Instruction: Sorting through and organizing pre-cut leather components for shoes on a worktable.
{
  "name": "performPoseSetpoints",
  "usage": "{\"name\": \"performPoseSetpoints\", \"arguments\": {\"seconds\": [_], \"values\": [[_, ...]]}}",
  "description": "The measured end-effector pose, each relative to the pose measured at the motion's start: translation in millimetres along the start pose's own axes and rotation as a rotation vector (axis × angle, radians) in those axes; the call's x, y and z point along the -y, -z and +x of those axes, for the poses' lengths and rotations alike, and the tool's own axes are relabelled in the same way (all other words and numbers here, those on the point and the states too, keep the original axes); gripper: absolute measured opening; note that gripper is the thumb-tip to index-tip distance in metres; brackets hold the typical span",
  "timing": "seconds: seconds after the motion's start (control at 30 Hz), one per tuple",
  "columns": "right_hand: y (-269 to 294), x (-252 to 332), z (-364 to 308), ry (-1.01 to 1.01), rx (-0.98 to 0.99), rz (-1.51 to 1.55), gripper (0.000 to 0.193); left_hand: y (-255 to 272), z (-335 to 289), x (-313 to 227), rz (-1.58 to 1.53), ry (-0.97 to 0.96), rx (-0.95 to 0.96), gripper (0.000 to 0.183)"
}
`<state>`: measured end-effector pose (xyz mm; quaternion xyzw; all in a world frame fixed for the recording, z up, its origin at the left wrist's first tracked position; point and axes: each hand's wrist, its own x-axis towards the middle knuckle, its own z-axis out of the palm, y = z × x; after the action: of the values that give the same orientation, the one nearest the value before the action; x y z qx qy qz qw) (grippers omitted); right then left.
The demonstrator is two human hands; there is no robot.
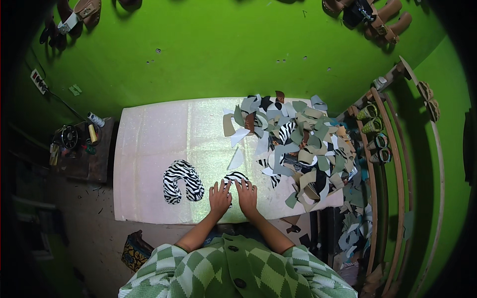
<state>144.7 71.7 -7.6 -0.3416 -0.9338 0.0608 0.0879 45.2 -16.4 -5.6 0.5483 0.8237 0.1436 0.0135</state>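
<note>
The back wall (198, 64) is painted in bright green and is marked by several small holes. At the left, a power socket (38, 82) is fixed. Below the wall, a large table (149, 129) with a pale, shimmering surface is placed, and a small dark table (82, 171) is seen beside it. At the right, a wooden rack (389, 124) is set. The floor (92, 223) is only dimly lit.

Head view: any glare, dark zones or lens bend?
Head view: greenish-yellow sheen down the middle of the tabletop, reaching the left hand; head view: side table at left dim; head view: corners black, tabletop's far edge and wooden rack bowed; zebra-print piece stripes readable.
</note>
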Motion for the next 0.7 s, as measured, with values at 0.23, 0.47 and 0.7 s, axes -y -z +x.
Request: {"name": "performPoseSetpoints", "arguments": {"seconds": [0.23, 0.47, 0.7], "values": [[-10.6, 1.3, 0.8, 0.01, -0.112, 0.12, 0.043, -6.4, 3.9, -4.3, -0.078, 0.018, -0.104, 0.051], [-4.7, 2.9, -0.3, 0.051, -0.03, -0.098, 0.045, -4.5, 7.9, -6.8, -0.064, -0.008, -0.077, 0.047], [-3.7, -4.7, -5.4, 0.025, -0.036, -0.158, 0.045, -2.5, 8.3, -8.2, -0.023, 0.016, -0.054, 0.047]]}}
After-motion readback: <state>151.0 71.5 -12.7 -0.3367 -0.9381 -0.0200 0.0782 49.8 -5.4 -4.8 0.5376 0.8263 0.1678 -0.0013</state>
